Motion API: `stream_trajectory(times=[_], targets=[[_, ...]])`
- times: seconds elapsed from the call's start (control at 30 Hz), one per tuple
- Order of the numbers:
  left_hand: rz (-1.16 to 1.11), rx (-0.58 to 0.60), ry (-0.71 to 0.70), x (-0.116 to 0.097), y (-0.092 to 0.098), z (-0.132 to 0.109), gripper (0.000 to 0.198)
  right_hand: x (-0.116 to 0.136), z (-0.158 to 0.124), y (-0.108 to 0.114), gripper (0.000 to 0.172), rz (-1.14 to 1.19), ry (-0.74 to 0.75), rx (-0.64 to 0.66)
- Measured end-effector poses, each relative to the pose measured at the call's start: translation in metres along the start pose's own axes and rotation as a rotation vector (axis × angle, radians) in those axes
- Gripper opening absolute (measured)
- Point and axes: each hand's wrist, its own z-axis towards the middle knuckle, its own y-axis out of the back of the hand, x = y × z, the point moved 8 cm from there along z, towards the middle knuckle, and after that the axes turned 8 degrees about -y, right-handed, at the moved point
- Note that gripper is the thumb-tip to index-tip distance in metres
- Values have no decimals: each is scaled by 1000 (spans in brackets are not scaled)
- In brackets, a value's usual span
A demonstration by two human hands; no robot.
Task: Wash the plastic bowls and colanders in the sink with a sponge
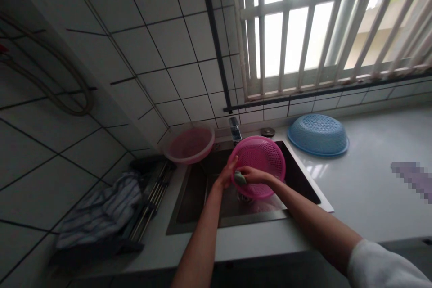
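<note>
A bright pink colander (pixel 259 155) is held tilted over the sink (pixel 192 198), its inside facing me. My left hand (pixel 228 173) grips the colander's left rim, fingers closed around the edge. My right hand (pixel 251 174) is closed on a greenish sponge or cloth (pixel 240 178), pressed against the inner left side of the colander near the rim. The sponge's exact kind is hard to make out. Behind the colander stands the faucet (pixel 235 130); part of the sink floor lies hidden below it.
A pale pink basin (pixel 191 146) rests at the sink's back left corner. On the right counter lies an upturned blue basket (pixel 317 135), with a drain stopper (pixel 267 132) near the faucet. A dish rack (pixel 148 207) with a striped cloth (pixel 104 211) stands left.
</note>
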Motion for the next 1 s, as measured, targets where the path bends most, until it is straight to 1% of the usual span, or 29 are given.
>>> stream_trajectory(times=[0.03, 0.07, 0.13, 0.2, 0.23, 0.27, 0.3, 0.33, 0.37, 0.4, 0.47, 0.5, 0.53, 0.57, 0.6, 0.63, 0.67, 0.8, 0.83, 0.87, 0.9, 0.93, 1.0], targets=[[18, -7, 25, 3, 0, 0, 64, -1, 1, -1, 24, -5, 7, -5], [32, -3, 58, 6, -1, 0, 63, 0, 3, 4, 23, 11, 22, -58], [24, 43, 105, 11, -7, -1, 62, 5, 1, 28, 25, 80, 68, -264], [-23, 119, 97, 10, -17, -3, 62, 11, -8, 59, 26, 139, 104, -508], [-45, 153, 78, 8, -22, -4, 63, 14, -14, 72, 26, 152, 111, -610], [-58, 179, 60, 6, -25, -4, 64, 16, -19, 81, 26, 157, 115, -682], [-61, 191, 43, 5, -26, -5, 66, 18, -22, 85, 25, 157, 117, -708], [-57, 190, 34, 4, -26, -5, 69, 20, -22, 83, 25, 154, 116, -680], [-48, 179, 34, 4, -24, -5, 71, 20, -20, 75, 25, 150, 109, -603], [-33, 158, 45, 5, -20, -4, 72, 20, -16, 62, 24, 140, 94, -489], [8, 110, 84, 10, -11, -3, 76, 15, -8, 29, 22, 105, 40, -233], [29, 90, 99, 11, -7, -3, 77, 12, -6, 14, 21, 84, 7, -129], [47, 73, 105, 12, -4, -2, 77, 8, -5, 3, 20, 66, -20, -58], [60, 62, 104, 12, -2, -2, 77, 7, -5, -3, 19, 57, -36, -27], [62, 59, 99, 12, -2, -2, 76, 7, -5, -3, 19, 63, -37, -37], [51, 65, 90, 11, -4, -2, 74, 8, -5, 3, 20, 81, -26, -87], [32, 78, 82, 10, -6, -3, 71, 11, -7, 13, 21, 106, -7, -168], [-58, 180, 53, 5, -24, -6, 66, 20, -22, 70, 26, 214, 42, -580], [-69, 202, 51, 4, -28, -7, 66, 20, -26, 79, 26, 232, 42, -650], [-76, 218, 50, 4, -30, -7, 66, 21, -28, 84, 27, 246, 44, -690], [-79, 226, 47, 4, -30, -7, 66, 21, -28, 84, 27, 250, 50, -691], [-75, 220, 41, 4, -29, -7, 66, 22, -26, 79, 27, 242, 57, -648], [-36, 171, 39, 7, -20, -4, 67, 22, -18, 56, 26, 202, 54, -471]])
